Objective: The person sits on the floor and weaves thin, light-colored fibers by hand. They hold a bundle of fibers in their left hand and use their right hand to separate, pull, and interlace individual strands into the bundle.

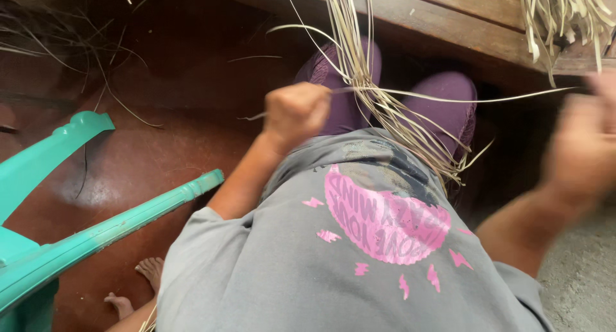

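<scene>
1. The left hand [296,113] is clenched into a fist around a thin pale strip [449,99], which is drawn taut across toward the right hand [587,142].
2. The right hand is blurred; whether it is closed on the strip's far end cannot be told.
3. A bundle of dried leaf strips [378,107] is seen hanging from the wooden bench [462,24], falling over the knees in purple trousers [449,104] and onto the lap just below the bench edge.
4. The work is judged to be at an early or middle stage: the strips are loose and unwoven, and no finished plait or mat is shown. One strip only is being separated from the bundle; the rest is left to be handled.
5. A second bunch of strips [564,14] is laid on the bench top, to the right of the hanging bundle.
6. The strips are flat, narrow, stiff and straw-coloured, with frayed, curling ends.
7. The bench is made of dark, worn planks.
8. A green plastic chair [77,235], smooth and moulded, is placed well left of the bench, on a reddish polished floor [160,146].
9. A soft grey shirt [308,268] with a pink print is worn.
</scene>
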